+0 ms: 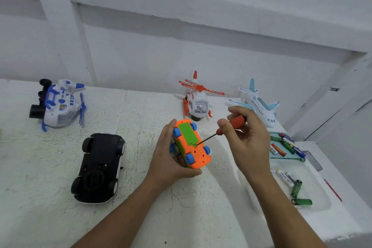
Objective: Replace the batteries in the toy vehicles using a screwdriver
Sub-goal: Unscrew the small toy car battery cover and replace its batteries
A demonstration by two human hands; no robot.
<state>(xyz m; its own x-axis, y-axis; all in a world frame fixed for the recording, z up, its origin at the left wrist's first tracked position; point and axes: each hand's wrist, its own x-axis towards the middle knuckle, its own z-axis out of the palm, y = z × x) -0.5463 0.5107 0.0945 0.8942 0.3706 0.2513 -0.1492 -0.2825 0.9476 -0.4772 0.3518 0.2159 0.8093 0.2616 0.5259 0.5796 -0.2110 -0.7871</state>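
Head view shows you holding the little orange toy car (196, 150) upside down, up off the table (141, 117) near its middle. Your left hand (169, 159) is wrapped around the car's side and near end, with the fingers curled on it. Your right hand (247, 137) pinches the red handle of the screwdriver (219, 131). Its thin tip sits at the screw end of the green battery lid (188, 134), at about 5 o'clock on the lid. The car looks light, hard and a bit slippery, like smooth plastic. I think gripping its long sides, away from the blue wheels, is best. Push gently, because the small lid tab could snap. From the car, the tray of batteries (287, 156) lies at 3 o'clock, the black car (100, 167) at 9 o'clock and the red helicopter (196, 103) at 12 o'clock.
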